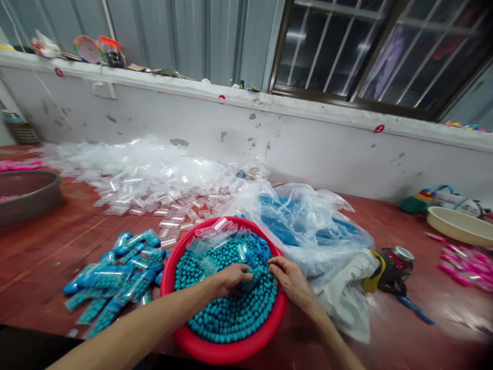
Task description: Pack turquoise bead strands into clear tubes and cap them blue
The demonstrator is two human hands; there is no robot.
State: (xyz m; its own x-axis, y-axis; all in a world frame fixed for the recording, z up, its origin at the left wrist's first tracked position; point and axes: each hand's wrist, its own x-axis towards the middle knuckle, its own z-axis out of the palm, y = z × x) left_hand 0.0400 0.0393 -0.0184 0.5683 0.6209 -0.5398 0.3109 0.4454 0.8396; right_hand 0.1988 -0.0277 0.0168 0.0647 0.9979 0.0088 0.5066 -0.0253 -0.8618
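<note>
Red basin [231, 352] of turquoise beads [231, 319]

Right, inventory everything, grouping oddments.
Round plastic basin: one, red, centre
Round beads: many, turquoise, in basin
Flat plastic sleeves: many, transparent, behind basin
Bead packets: many, turquoise, left
Plastic bag: one, clear, basin's right
Round tub: one, grey, far left
Shallow basin: one, cream, far right
Small packets: many, pink, right
Tabletop: one, red, underneath
Oddments: several, multicoloured, ledge, tabletop
Barred window: one, dark, upper right
Wall: one, white, back
Left hand: one, over beads
Right hand: one, near basin rim
</note>
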